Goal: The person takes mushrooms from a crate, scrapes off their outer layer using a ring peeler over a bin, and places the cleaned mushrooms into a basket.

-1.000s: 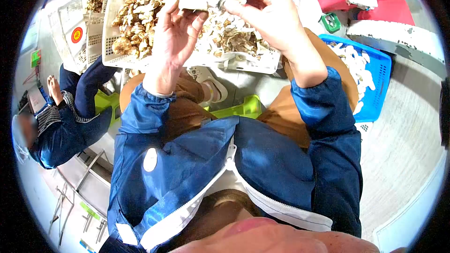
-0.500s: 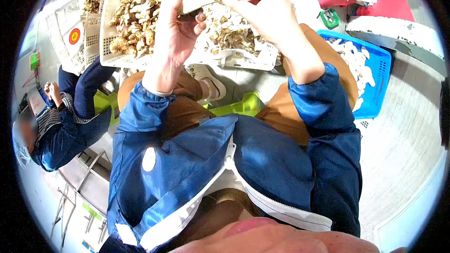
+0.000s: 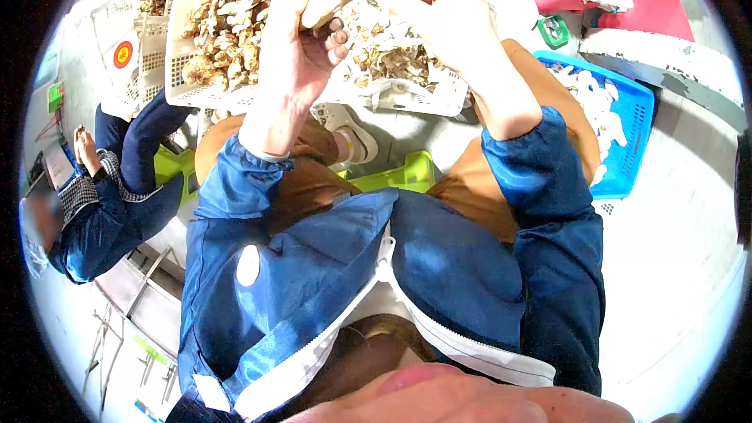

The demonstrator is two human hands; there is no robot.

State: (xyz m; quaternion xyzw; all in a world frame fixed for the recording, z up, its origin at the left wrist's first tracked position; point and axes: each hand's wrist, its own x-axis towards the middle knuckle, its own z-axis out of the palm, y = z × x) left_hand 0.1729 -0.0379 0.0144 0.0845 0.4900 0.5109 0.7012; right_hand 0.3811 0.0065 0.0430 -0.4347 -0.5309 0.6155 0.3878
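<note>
My left hand (image 3: 309, 59) holds a long pale mushroom (image 3: 335, 1) by its side, with the fingertips curled beneath it. At the mushroom's right end is my right hand (image 3: 427, 12), its fingers pinched together. Glare washes out what sits in that pinch; a small thin shape shows near the fingertips. Below both hands stands a white basket (image 3: 411, 102) of pale mushroom trimmings (image 3: 392, 47). Left of it, a second white basket (image 3: 178, 70) is heaped with brown whole mushrooms (image 3: 227, 23).
A blue basket (image 3: 638, 137) with white mushroom pieces (image 3: 599, 110) stands by my right leg. Beyond it lie a small green container (image 3: 554, 30) and red bags (image 3: 646, 16). A light-green stool (image 3: 403, 175) is beneath me. A co-worker (image 3: 110, 196) sits at left.
The mushroom in my left hand is tilted a little more, its right end higher. My right hand has shifted slightly, still beside the mushroom. The co-worker's hands have moved slightly.
</note>
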